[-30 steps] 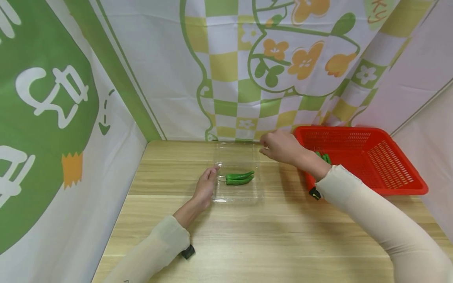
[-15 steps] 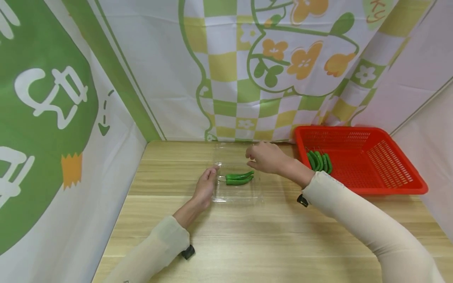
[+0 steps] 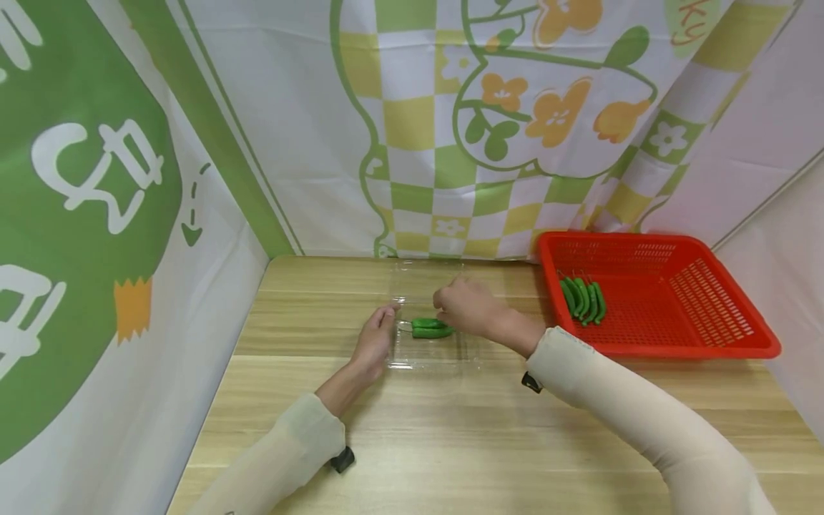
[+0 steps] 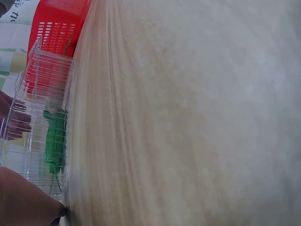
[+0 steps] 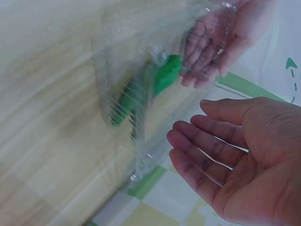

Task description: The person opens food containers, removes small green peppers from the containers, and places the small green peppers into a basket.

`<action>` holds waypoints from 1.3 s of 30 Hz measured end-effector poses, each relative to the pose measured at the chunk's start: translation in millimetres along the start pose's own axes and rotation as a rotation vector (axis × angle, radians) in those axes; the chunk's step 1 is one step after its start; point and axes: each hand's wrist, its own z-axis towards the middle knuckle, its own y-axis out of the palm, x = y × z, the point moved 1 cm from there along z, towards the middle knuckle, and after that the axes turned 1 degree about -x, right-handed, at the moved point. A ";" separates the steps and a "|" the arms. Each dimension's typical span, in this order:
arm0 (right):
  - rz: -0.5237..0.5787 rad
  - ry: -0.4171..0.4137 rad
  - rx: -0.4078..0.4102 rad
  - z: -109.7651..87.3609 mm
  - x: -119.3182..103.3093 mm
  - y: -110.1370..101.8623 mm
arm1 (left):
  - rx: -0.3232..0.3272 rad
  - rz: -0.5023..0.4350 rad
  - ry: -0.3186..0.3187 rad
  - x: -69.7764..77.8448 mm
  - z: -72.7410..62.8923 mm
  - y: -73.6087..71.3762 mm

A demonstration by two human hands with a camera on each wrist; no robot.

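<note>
A clear plastic clamshell box (image 3: 433,355) lies on the table with its lid folded back. Inside it, green chili peppers (image 3: 428,329) lie side by side, their stems to the left; my right hand covers their tips in the head view. My left hand (image 3: 373,343) holds the box's left edge, fingers seen through the plastic in the right wrist view. Over the box's right half hovers my right hand (image 3: 472,307). Its fingers (image 5: 202,150) are loosely bent with nothing in them in the right wrist view. The left wrist view shows the peppers (image 4: 55,141) through the box wall.
A red perforated basket (image 3: 663,352) stands at the right back of the table. Several green chili peppers (image 3: 582,299) lie in its left part. A printed curtain (image 3: 425,172) hangs along the table's back edge.
My right hand has moved left and towards me, from beside the basket to over the box. The basket's peppers are uncovered now. My left hand stays at the box edge.
</note>
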 end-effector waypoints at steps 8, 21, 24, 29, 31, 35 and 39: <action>-0.034 0.034 0.014 7.3 -4.6 24.1 | -0.024 0.008 0.017 -1.0 0.1 -0.6; -0.031 0.121 0.067 12.8 -12.0 41.1 | -0.014 0.008 0.011 -0.6 -0.8 -0.1; -0.032 0.129 0.083 13.0 -12.1 44.1 | -0.014 0.006 0.008 -1.1 -1.1 -0.1; -0.029 0.143 0.098 14.3 -11.4 49.4 | -0.027 0.015 0.006 -0.7 -1.0 -0.7; -0.028 0.148 0.098 15.1 -11.0 51.0 | -0.029 0.022 0.003 -0.5 -0.7 -0.9; -0.021 0.148 0.096 16.1 -11.1 52.3 | -0.020 0.029 0.004 -0.1 -0.3 -1.3; -0.031 0.152 0.086 16.9 -12.2 52.4 | -0.006 0.030 0.013 -0.3 0.1 -1.4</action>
